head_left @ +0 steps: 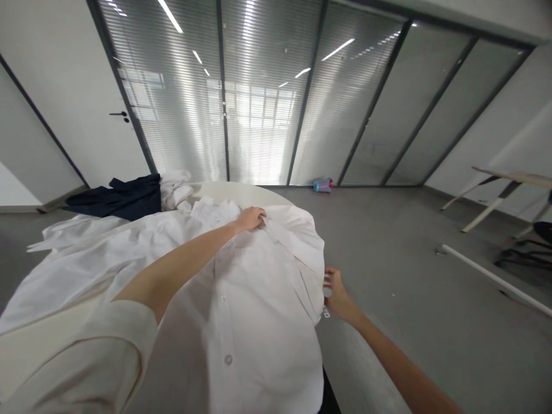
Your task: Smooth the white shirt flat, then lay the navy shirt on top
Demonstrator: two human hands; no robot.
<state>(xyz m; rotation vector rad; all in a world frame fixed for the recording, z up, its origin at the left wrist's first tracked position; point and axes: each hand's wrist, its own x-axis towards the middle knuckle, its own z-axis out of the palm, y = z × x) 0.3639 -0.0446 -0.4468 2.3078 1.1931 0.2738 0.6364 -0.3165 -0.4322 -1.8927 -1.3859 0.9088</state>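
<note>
A white button-up shirt (263, 310) lies spread over the right end of a cream-coloured table (245, 192), part of it draping past the edge. My left hand (250, 219) reaches across and pinches the fabric near the shirt's far side, its fingers closed. Beside the hanging right edge is my right hand (336, 292), fingers curved and apart, close to the cloth; whether it touches the fabric is unclear. A small white tag (325, 312) sticks out just below it. Buttons run down the shirt's front.
More white garments (129, 241) cover the table's left, with a dark navy garment (125, 198) behind them. On the floor by the glass partition is a blue and pink basket-like object (323, 185). A desk (517, 177) and a white bar (495, 279) are at right.
</note>
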